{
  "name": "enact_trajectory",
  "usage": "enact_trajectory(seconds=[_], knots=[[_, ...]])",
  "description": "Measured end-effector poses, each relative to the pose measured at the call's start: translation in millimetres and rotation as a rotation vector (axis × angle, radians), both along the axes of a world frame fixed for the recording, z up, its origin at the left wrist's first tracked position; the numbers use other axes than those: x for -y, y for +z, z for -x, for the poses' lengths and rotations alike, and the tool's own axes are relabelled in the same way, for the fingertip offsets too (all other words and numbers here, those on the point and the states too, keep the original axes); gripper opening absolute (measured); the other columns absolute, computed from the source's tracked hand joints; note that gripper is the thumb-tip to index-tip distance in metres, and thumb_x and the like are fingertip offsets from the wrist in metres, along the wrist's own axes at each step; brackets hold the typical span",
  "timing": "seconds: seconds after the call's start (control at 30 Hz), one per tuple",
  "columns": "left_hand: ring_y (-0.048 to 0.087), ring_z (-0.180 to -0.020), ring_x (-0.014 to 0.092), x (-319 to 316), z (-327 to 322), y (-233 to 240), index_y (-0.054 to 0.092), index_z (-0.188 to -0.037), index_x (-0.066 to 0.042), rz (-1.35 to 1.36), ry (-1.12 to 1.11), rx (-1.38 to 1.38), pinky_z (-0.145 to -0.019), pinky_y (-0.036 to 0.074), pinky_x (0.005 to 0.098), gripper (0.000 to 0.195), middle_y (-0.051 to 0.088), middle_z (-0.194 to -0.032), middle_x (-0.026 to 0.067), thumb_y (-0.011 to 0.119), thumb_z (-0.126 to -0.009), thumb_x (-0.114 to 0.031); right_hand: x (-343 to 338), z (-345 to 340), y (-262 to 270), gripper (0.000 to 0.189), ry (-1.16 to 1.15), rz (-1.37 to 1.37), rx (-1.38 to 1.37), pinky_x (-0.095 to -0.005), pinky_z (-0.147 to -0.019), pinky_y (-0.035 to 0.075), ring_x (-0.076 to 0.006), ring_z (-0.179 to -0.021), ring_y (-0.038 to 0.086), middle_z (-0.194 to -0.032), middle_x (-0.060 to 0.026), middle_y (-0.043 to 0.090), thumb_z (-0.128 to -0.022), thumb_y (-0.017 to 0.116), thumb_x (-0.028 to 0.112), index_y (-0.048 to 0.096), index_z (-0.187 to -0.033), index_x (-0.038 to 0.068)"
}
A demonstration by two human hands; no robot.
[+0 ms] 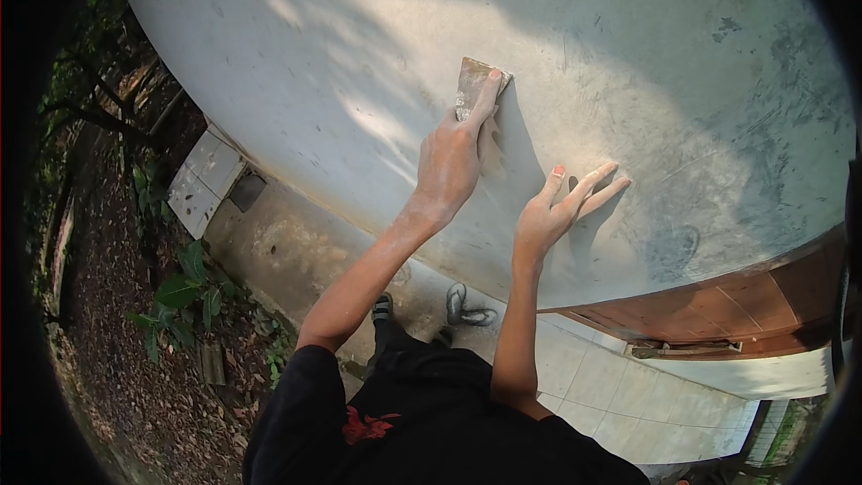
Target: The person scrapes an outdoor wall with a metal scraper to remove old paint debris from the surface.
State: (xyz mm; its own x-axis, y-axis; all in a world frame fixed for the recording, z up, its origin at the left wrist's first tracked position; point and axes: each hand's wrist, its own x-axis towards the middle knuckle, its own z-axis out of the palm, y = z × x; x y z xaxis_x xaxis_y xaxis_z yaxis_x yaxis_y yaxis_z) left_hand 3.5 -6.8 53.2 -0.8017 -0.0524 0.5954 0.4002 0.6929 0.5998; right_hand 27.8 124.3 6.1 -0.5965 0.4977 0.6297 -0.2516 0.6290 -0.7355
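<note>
In front of me rises a pale plastered wall (377,168), with sunlit patches and darker scuffed areas toward the right. My left hand (448,158), coated in whitish dust, holds a small worn block (475,74) against the wall. It looks like a sanding block, brownish and streaked with white powder. One finger lies extended along its face, and the other fingers are mostly hidden. Lower and to the right, my right hand (549,215) has its fingers spread, with the fingertips at the wall surface. Nothing is in it, and dust whitens its fingers too.
A pair of flip-flops (461,306) lies on the concrete walkway (283,229) by my feet. Leafy plants (185,289) and litter-covered soil (121,350) border the walkway at left. At right are a tiled floor (626,397) and a brown wooden panel (727,310).
</note>
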Motion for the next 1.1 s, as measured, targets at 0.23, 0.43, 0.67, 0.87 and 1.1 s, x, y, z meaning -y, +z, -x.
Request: enact_trajectory(seconds=[0.23, 0.43, 0.67, 0.87, 1.1], knots=[[0.069, -0.077, 0.035, -1, -4, 4, 0.041, -0.151, -0.024, 0.035, -0.001, 0.046, -0.068, 0.053, 0.0458, 0.053, 0.067, -0.089, 0.0245, 0.052, -0.101, -0.010, 1, 0, 4, 0.069, 0.017, 0.028, -0.030, -0.0480, -0.112, 0.042, -0.0468, -0.147, 0.015, -0.160, -0.0289, -0.008, -0.097, 0.050, 0.008, 0.013, -0.154, -0.005], [0.068, -0.073, 0.035, -8, -7, 6, 0.042, -0.150, -0.022, 0.051, 0.056, 0.046, -0.067, 0.052, 0.0460, 0.053, 0.067, -0.087, 0.0256, 0.052, -0.100, -0.007, 2, -2, 11, 0.068, 0.055, 0.105, -0.043, -0.0497, -0.114, 0.038, -0.0475, -0.147, 0.017, -0.160, -0.0293, -0.007, -0.097, 0.049, 0.009, 0.014, -0.154, -0.006], [0.068, -0.075, 0.037, -8, -10, 2, 0.039, -0.152, -0.022, 0.018, 0.038, 0.021, -0.067, 0.053, 0.0460, 0.057, 0.067, -0.087, 0.0251, 0.051, -0.099, -0.006, -1, -8, 7, 0.067, 0.034, 0.034, -0.011, -0.0523, -0.114, 0.037, -0.0493, -0.146, 0.017, -0.159, -0.0306, -0.006, -0.099, 0.048, 0.010, 0.014, -0.153, -0.008], [0.069, -0.072, 0.036, -13, -7, 4, 0.042, -0.151, -0.020, 0.009, 0.065, -0.015, -0.066, 0.051, 0.0456, 0.050, 0.067, -0.083, 0.0252, 0.051, -0.102, -0.012, -4, -8, 6, 0.066, 0.053, 0.035, -0.018, -0.0530, -0.114, 0.037, -0.0493, -0.146, 0.016, -0.159, -0.0309, -0.006, -0.099, 0.047, 0.010, 0.014, -0.153, -0.008], [0.068, -0.070, 0.036, -12, -7, 25, 0.037, -0.154, -0.021, 0.067, 0.082, 0.045, -0.063, 0.054, 0.0454, 0.064, 0.066, -0.087, 0.0252, 0.052, -0.095, 0.000, -2, -7, 13, 0.065, 0.061, 0.096, 0.001, -0.0542, -0.114, 0.035, -0.0488, -0.147, 0.014, -0.160, -0.0296, -0.005, -0.099, 0.046, 0.010, 0.015, -0.154, -0.007]])
